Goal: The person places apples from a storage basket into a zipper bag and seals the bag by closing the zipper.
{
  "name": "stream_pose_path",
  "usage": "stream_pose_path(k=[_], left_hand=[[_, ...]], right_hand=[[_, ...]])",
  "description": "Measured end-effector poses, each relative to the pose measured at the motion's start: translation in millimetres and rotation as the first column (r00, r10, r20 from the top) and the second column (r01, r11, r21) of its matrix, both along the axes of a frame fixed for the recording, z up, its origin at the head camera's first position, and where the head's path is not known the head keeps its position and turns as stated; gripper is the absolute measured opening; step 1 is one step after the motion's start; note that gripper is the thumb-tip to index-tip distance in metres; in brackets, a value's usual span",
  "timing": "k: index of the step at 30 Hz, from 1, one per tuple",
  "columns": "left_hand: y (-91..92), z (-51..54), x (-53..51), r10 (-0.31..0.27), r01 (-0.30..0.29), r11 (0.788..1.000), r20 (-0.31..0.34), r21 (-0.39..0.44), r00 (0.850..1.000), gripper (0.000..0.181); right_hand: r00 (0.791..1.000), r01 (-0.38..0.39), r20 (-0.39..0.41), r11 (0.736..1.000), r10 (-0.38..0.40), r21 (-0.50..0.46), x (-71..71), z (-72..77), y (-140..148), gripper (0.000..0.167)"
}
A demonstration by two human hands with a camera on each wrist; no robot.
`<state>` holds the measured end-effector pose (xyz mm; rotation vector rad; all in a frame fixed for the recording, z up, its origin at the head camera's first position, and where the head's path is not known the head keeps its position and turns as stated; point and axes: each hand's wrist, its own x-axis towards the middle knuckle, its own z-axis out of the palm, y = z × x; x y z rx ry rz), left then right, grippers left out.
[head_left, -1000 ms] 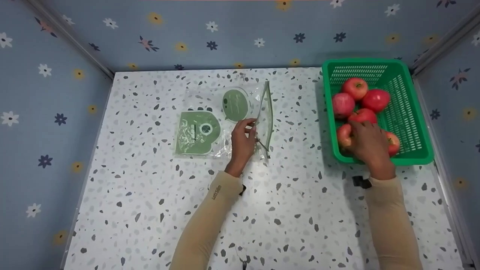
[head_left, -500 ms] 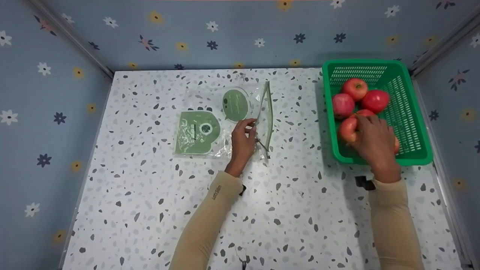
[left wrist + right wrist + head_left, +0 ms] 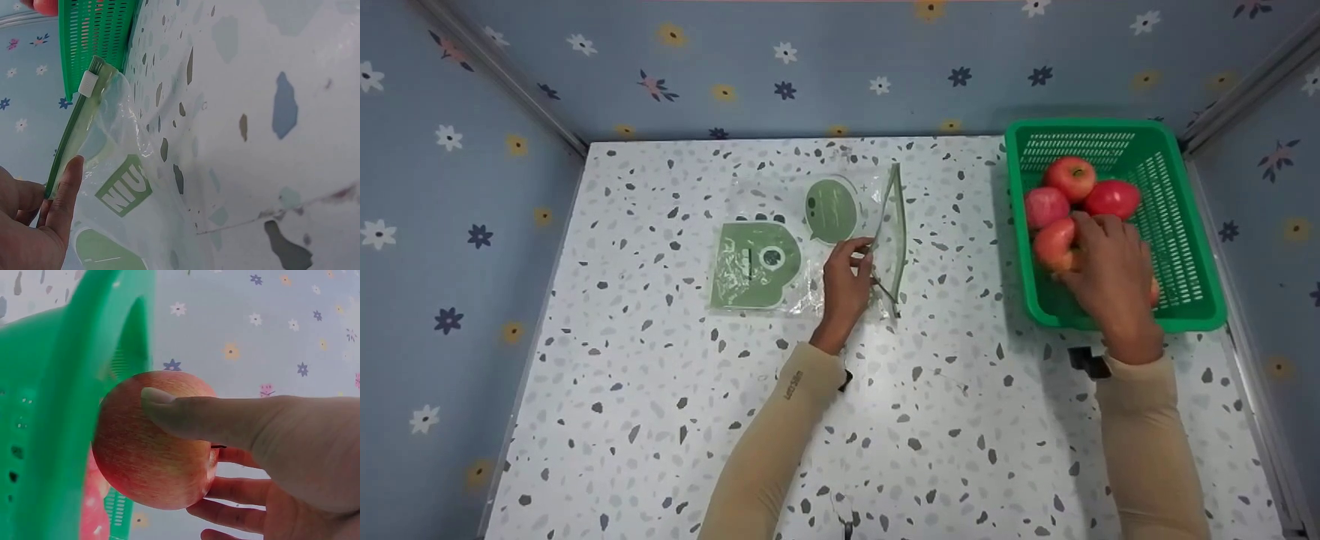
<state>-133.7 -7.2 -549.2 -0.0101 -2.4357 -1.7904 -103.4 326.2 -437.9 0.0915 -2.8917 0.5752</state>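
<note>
My right hand (image 3: 1110, 281) grips a red-yellow apple (image 3: 1054, 244) over the near left part of the green basket (image 3: 1187, 324). In the right wrist view the thumb lies across that apple (image 3: 152, 455), the fingers are on its other side, and a short stem shows. My left hand (image 3: 847, 281) pinches the open mouth of a clear plastic zip bag (image 3: 832, 210) with green prints, lying flat on the table. A white slider (image 3: 88, 84) sits on the bag's green zip strip in the left wrist view.
Several more apples (image 3: 1069, 178) lie in the basket, some partly hidden under my right hand. The basket stands at the right of the speckled white table (image 3: 945, 450), close to the flowered wall panels (image 3: 840, 67).
My right hand has closed round the near left apple and shifted it slightly up within the basket, tilting it. My left hand and the bag have stayed put.
</note>
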Motion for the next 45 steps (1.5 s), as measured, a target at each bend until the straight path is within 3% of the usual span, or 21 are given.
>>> stream_pose_path(k=[17, 25, 35, 45], left_hand=[[0.8, 0.5, 2.0, -0.004, 0.004, 1.000, -0.010, -0.011, 1.000, 0.023], [0.7, 0.5, 1.9, -0.005, 0.005, 1.000, -0.009, -0.011, 1.000, 0.023], [1.2, -1.0, 1.4, -0.013, 0.013, 1.000, -0.010, 0.000, 1.000, 0.023], [0.7, -2.3, -0.2, -0.007, 0.006, 0.999, -0.018, -0.037, 1.000, 0.023]], right_hand=[[0.995, -0.055, -0.079, 0.998, 0.054, -0.011, -12.4, 13.0, -32.6, 0.083], [0.985, -0.094, -0.142, 0.994, 0.100, 0.053, -16.1, 5.6, -53.5, 0.071], [0.983, -0.153, -0.087, 0.983, 0.162, 0.100, -18.8, -5.7, -77.6, 0.078], [0.960, -0.251, -0.093, 0.959, 0.263, 0.130, -18.4, -16.4, -97.1, 0.081]])
